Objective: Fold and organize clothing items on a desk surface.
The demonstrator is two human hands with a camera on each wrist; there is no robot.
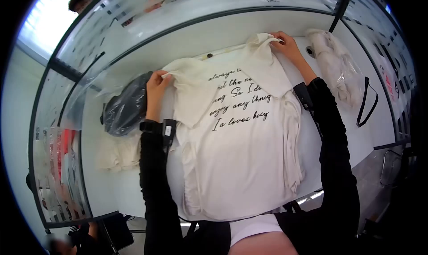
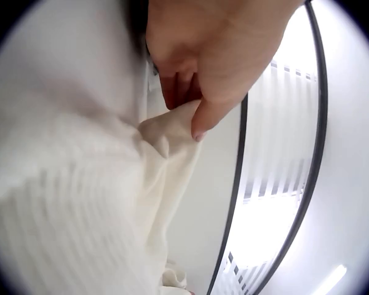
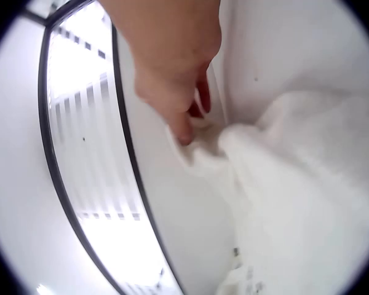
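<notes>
A cream sweatshirt (image 1: 236,166) with black script lettering is spread over the white table, its sides folded in and its lower end toward the person. At its far left corner the left hand (image 1: 156,88) pinches the fabric between thumb and fingers. The left wrist view shows that hand (image 2: 212,55) gripping a raised fold of the cloth (image 2: 166,141). The right hand (image 1: 286,46) pinches the far right corner, where a flap of fabric (image 1: 263,63) lies over part of the lettering. In the right wrist view, thumb and fingers (image 3: 183,132) hold the bunched edge.
Left of the sweatshirt lies a dark item in a clear plastic bag (image 1: 127,105), with cream cloth (image 1: 118,153) below it. On the right are a bagged pale item (image 1: 334,65) and a black strap loop (image 1: 368,103). Low panels with dark frames (image 1: 214,21) edge the table.
</notes>
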